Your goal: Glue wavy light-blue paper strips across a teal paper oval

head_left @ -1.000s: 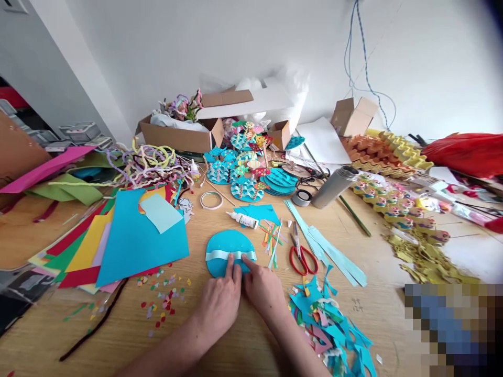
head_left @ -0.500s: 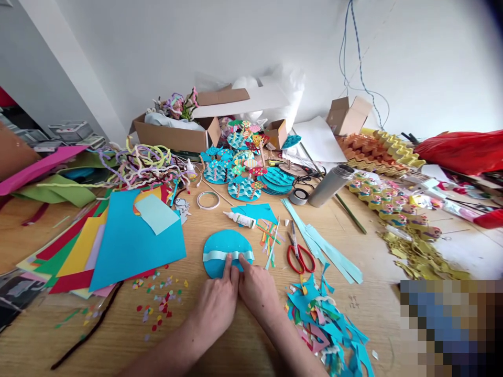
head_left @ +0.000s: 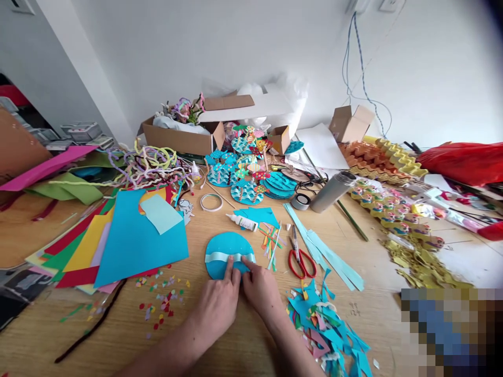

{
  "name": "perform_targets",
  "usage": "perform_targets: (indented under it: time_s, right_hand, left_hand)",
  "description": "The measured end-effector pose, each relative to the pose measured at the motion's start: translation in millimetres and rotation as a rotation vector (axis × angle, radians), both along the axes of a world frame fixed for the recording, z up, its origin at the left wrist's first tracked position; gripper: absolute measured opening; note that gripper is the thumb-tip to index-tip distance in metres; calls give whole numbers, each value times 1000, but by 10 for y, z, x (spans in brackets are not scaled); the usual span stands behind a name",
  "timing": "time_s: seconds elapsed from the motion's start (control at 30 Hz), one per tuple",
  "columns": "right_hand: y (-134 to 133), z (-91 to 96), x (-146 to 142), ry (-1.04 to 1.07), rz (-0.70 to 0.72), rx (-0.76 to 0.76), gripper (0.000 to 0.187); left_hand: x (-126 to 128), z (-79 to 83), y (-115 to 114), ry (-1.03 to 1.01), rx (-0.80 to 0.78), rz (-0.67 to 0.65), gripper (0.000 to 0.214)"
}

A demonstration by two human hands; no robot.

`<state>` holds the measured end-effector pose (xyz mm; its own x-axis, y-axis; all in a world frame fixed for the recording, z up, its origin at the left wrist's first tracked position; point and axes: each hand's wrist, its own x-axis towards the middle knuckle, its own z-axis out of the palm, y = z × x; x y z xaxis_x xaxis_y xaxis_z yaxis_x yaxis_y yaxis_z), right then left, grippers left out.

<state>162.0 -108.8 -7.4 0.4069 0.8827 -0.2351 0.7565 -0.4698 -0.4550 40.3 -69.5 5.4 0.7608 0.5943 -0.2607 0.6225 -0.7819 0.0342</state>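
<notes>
A round blue paper disc [head_left: 228, 242] lies on the table in front of me. Across its middle runs a wavy light blue paper strip [head_left: 217, 257]. My left hand [head_left: 220, 299] presses an index fingertip onto the strip near its centre, the other fingers curled in. Just beside it, my right hand [head_left: 261, 288] holds the strip down toward its right end with an extended index finger; its remaining fingers are folded and partly hidden. Above the disc lies a white glue bottle [head_left: 244, 222]. Red-handled scissors [head_left: 302, 262] rest to the right.
Coloured paper sheets [head_left: 145, 251] are stacked at left, with paper confetti [head_left: 165, 298] nearby. Blue scraps [head_left: 330, 330] pile at lower right. Light blue strips [head_left: 334, 256], a roll of tape [head_left: 211, 202], a metal flask [head_left: 333, 191] and finished blue paper crafts [head_left: 247, 191] lie farther back.
The whole view has shifted slightly, so everything sits a little lower and farther right. Both index fingers stay pressed on the strip, with hardly any movement of the hands.
</notes>
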Motion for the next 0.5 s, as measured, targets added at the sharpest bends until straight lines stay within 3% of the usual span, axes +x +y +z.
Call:
perform_targets:
  time_s: [0.27, 0.5]
  right_hand:
    - [16, 80, -67, -180, 87, -128, 47]
    - [-10, 61, -43, -169, 58, -73, 48]
  left_hand:
    - [14, 20, 14, 3, -14, -1, 47]
    - [-33, 30, 1, -55, 28, -12, 55]
